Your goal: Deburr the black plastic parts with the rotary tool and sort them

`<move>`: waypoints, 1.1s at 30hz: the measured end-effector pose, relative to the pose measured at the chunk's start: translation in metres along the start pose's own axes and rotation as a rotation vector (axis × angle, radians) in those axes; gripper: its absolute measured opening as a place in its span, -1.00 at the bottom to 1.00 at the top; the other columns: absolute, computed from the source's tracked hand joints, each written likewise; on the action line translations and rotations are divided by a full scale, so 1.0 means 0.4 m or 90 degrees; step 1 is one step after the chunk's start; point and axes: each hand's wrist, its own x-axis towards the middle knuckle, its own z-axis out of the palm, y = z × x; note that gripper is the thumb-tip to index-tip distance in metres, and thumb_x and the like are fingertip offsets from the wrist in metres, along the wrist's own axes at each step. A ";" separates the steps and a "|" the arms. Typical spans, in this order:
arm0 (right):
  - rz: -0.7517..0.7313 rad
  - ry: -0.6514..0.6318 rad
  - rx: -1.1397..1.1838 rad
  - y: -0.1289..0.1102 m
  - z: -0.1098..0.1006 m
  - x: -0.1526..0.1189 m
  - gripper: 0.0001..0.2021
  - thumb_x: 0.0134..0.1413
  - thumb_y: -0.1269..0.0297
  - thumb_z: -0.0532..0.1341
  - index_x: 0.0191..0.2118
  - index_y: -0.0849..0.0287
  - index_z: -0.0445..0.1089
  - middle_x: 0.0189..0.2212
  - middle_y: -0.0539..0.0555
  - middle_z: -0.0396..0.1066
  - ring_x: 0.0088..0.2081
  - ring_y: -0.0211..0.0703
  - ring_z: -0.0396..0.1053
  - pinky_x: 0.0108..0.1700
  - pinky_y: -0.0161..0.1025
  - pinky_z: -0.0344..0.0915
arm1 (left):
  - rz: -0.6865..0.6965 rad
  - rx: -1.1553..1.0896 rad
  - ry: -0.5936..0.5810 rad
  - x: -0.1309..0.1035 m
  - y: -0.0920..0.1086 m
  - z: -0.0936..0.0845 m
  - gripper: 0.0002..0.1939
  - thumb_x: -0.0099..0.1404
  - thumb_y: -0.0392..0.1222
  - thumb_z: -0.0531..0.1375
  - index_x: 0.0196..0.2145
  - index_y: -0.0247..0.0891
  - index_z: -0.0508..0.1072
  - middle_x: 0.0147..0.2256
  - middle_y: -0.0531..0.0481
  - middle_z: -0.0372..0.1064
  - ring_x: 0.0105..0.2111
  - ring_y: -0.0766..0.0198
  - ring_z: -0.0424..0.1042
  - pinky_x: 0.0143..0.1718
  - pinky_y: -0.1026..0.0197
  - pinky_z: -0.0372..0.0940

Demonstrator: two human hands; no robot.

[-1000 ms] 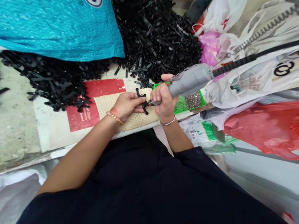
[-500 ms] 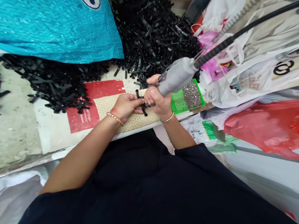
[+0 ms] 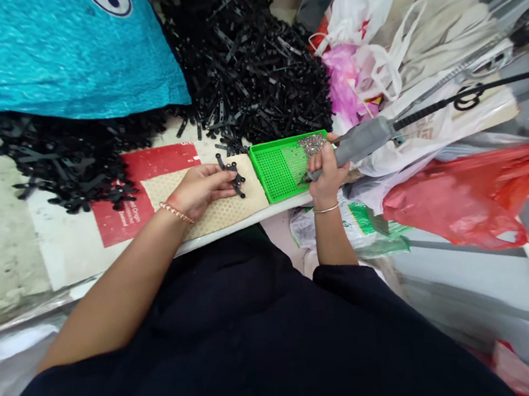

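Between the thumb and fingers of my left hand is a small black plastic part with several arms, held above a tan textured mat. My right hand is wrapped around a grey electric screwdriver, whose cable leads off to the right. The screwdriver's tip points left and down over the right part of a green perforated tray. Small metal screws lie in that tray's right side. Whether the tip touches a screw I cannot tell.
Large heaps of black plastic parts lie at the back, with another heap at the left. A blue sack rests over them. Plastic bags crowd the right, and a red bag hangs by the table edge.
My right hand has carried the screwdriver rightward, from the black part to the screw tray. My left hand still holds the part, now turned. The view has shifted slightly right.
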 end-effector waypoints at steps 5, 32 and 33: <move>0.005 0.010 -0.029 0.019 -0.029 -0.013 -0.48 -0.05 -0.20 0.43 -0.10 0.00 0.37 -0.63 -0.27 0.01 -0.64 -0.30 0.06 -0.54 -0.27 0.05 | 0.012 0.021 -0.003 0.003 -0.008 -0.003 -0.78 0.08 -0.50 0.48 -0.40 -0.37 0.53 -0.37 -0.04 0.59 -0.39 0.30 0.62 -0.11 0.17 0.60; -0.010 -0.044 -0.040 0.045 -0.046 -0.008 -0.52 0.02 -0.18 0.43 -0.11 0.00 0.35 -0.64 -0.28 0.06 -0.66 -0.32 0.12 -0.56 -0.29 0.10 | 0.023 0.020 -0.008 0.006 -0.014 -0.005 -0.83 0.09 -0.49 0.44 -0.42 -0.37 0.54 -0.39 -0.05 0.58 -0.39 0.30 0.60 -0.17 0.22 0.59; -0.006 -0.045 -0.042 0.044 -0.047 -0.009 -0.52 0.02 -0.17 0.43 -0.10 0.00 0.35 -0.64 -0.28 0.07 -0.66 -0.32 0.13 -0.55 -0.29 0.11 | 0.024 0.019 -0.008 0.007 -0.014 -0.005 -0.84 0.09 -0.50 0.43 -0.43 -0.37 0.54 -0.39 -0.05 0.58 -0.39 0.30 0.60 -0.19 0.23 0.58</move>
